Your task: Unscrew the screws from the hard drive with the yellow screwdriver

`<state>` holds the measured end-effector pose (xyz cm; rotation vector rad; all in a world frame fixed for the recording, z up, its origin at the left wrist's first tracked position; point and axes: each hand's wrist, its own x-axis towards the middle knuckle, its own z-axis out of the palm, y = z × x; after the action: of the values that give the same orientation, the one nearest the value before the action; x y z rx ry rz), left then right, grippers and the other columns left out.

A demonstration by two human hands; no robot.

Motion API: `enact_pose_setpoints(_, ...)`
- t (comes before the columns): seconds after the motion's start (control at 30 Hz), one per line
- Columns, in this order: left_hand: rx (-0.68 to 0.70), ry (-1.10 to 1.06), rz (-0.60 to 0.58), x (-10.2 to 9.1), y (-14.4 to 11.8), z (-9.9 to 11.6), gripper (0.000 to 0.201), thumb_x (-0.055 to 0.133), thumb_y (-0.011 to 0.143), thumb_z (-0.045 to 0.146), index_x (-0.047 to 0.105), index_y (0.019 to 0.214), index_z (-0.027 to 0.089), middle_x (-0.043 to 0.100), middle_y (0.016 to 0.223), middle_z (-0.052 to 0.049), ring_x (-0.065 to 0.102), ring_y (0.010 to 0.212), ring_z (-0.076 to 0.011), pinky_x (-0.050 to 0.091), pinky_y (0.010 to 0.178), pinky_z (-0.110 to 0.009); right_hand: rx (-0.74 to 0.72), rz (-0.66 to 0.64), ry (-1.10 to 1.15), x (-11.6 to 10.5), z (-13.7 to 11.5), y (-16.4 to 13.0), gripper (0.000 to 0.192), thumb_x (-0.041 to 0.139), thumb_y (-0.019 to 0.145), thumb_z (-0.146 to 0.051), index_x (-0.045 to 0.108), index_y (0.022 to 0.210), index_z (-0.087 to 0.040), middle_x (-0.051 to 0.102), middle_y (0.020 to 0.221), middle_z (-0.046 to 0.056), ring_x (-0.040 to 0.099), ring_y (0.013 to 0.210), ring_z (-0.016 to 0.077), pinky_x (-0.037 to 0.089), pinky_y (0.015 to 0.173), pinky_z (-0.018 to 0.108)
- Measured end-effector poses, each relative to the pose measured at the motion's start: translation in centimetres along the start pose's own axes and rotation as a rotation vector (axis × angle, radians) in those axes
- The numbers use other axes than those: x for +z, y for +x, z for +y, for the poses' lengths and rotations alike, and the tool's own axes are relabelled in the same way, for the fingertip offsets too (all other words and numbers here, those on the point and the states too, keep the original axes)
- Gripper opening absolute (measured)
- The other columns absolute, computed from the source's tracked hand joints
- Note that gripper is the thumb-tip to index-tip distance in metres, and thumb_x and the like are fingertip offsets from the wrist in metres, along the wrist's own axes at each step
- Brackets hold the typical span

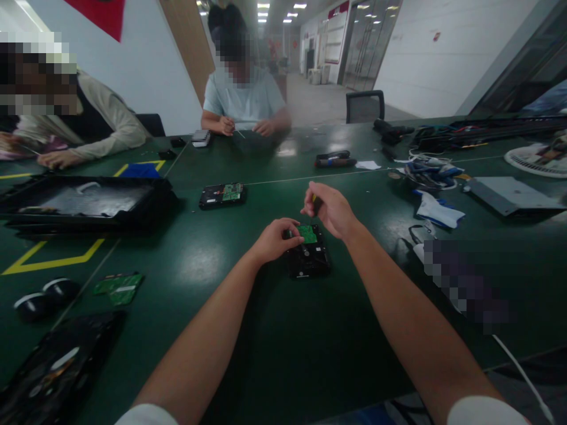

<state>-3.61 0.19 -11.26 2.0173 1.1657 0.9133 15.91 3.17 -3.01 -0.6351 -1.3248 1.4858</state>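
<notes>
A hard drive (316, 255) lies on the green table with its green circuit board (309, 234) facing up. My left hand (278, 239) is closed on the drive's left edge, its thumb reaching over the board. Above the drive's upper right corner, my right hand (331, 208) pinches a small screwdriver (314, 198) by its yellow handle. The thin shaft points down at the board; whether its tip touches a screw is too small to tell.
Another hard drive (222, 195) lies ahead to the left, near a black tray (84, 198). At left are a loose circuit board (119, 287) and a larger black drive (66, 360). Gloves (438, 209) and a grey metal case (516, 195) lie right. Two people sit opposite.
</notes>
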Motion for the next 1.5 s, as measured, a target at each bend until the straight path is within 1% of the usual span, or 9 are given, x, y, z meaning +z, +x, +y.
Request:
enact_pose_setpoints(0.2, -0.007, 0.010, -0.004, 0.1, 0.1, -0.1, 0.013, 0.081, 0.090, 0.033, 0.074, 0.089, 0.022, 0.072, 0.134, -0.007, 0.068, 0.116, -0.0273, 0.050, 0.104, -0.047, 0.016, 0.021, 0.043, 0.1, 0.1, 0.1, 0.057, 0.065, 0.091, -0.076, 0.070, 0.073, -0.023, 0.053, 0.063, -0.003, 0.049, 0.055, 0.0120, 0.054, 0.071, 0.032)
enact_pose_setpoints(0.4, -0.003, 0.021, -0.010, 0.1, 0.1, -0.1, 0.011, 0.080, 0.091, 0.032, 0.074, 0.091, 0.023, 0.072, 0.134, -0.007, 0.067, 0.119, -0.0272, 0.050, 0.104, -0.046, -0.007, 0.075, -0.026, 0.1, 0.2, 0.1, 0.044, 0.085, 0.081, -0.062, 0.064, 0.077, -0.024, 0.061, 0.068, -0.004, 0.058, 0.063, 0.0126, 0.054, 0.073, 0.030)
enact_pose_setpoints(0.63, -0.016, 0.018, -0.007, 0.2, 0.2, -0.4, 0.013, 0.082, 0.089, 0.033, 0.074, 0.090, 0.023, 0.072, 0.134, -0.007, 0.066, 0.116, -0.0279, 0.050, 0.102, -0.046, -0.066, 0.093, -0.091, 0.0, 0.4, 0.3, 0.048, 0.089, 0.077, -0.059, 0.056, 0.086, -0.025, 0.066, 0.075, -0.005, 0.065, 0.071, 0.0139, 0.053, 0.073, 0.029)
enact_pose_setpoints(0.8, -0.021, 0.012, -0.007, 0.1, 0.1, -0.2, 0.012, 0.082, 0.089, 0.031, 0.074, 0.090, 0.022, 0.072, 0.133, -0.008, 0.067, 0.114, -0.0277, 0.050, 0.102, -0.047, -0.187, 0.179, -0.265, -0.3, 0.1, 0.5, 0.051, 0.089, 0.075, -0.062, 0.056, 0.088, -0.026, 0.064, 0.078, -0.004, 0.063, 0.071, 0.0139, 0.053, 0.069, 0.030)
enact_pose_setpoints(1.0, -0.030, 0.000, -0.002, 0.2, 0.1, -0.3, 0.012, 0.082, 0.089, 0.030, 0.074, 0.089, 0.021, 0.071, 0.134, -0.009, 0.067, 0.113, -0.0273, 0.050, 0.103, -0.048, -0.286, 0.164, -0.452, -0.5, -0.8, 0.2, 0.044, 0.083, 0.083, -0.062, 0.060, 0.089, -0.025, 0.066, 0.077, -0.002, 0.063, 0.068, 0.0152, 0.052, 0.065, 0.031)
enact_pose_setpoints(1.23, -0.026, 0.000, 0.002, 0.2, 0.1, -0.1, 0.011, 0.082, 0.089, 0.029, 0.073, 0.089, 0.021, 0.072, 0.133, -0.008, 0.066, 0.114, -0.0268, 0.049, 0.104, -0.047, -0.430, 0.256, -0.849, -0.3, -1.8, -0.4, 0.038, 0.075, 0.093, -0.060, 0.069, 0.082, -0.025, 0.071, 0.075, 0.000, 0.064, 0.068, 0.0171, 0.052, 0.071, 0.034)
enact_pose_setpoints(1.3, -0.030, -0.002, -0.002, 0.2, 0.1, 0.0, 0.011, 0.081, 0.090, 0.029, 0.073, 0.089, 0.021, 0.072, 0.133, -0.008, 0.067, 0.113, -0.0265, 0.050, 0.103, -0.047, -0.475, 0.259, -0.931, -0.4, -1.7, -0.4, 0.033, 0.072, 0.096, -0.057, 0.073, 0.087, -0.025, 0.075, 0.085, 0.002, 0.069, 0.078, 0.0201, 0.055, 0.076, 0.036)
enact_pose_setpoints(1.4, -0.039, -0.001, -0.003, 0.3, 0.1, 0.1, 0.011, 0.081, 0.090, 0.030, 0.074, 0.088, 0.021, 0.072, 0.133, -0.008, 0.067, 0.112, -0.0265, 0.050, 0.102, -0.046, -0.505, 0.222, -1.000, -0.6, -1.4, -0.4, 0.018, 0.068, 0.101, -0.041, 0.077, 0.104, -0.026, 0.079, 0.108, 0.007, 0.073, 0.096, 0.0241, 0.059, 0.086, 0.040)
enact_pose_setpoints(1.5, -0.033, -0.006, -0.001, 0.3, 0.1, 0.1, 0.011, 0.081, 0.090, 0.031, 0.074, 0.088, 0.022, 0.072, 0.133, -0.008, 0.068, 0.112, -0.0263, 0.050, 0.103, -0.047, -0.503, 0.164, -1.062, -0.7, -1.3, -0.4, 0.024, 0.062, 0.099, -0.023, 0.076, 0.119, -0.024, 0.076, 0.119, 0.010, 0.072, 0.103, 0.0254, 0.059, 0.092, 0.043)
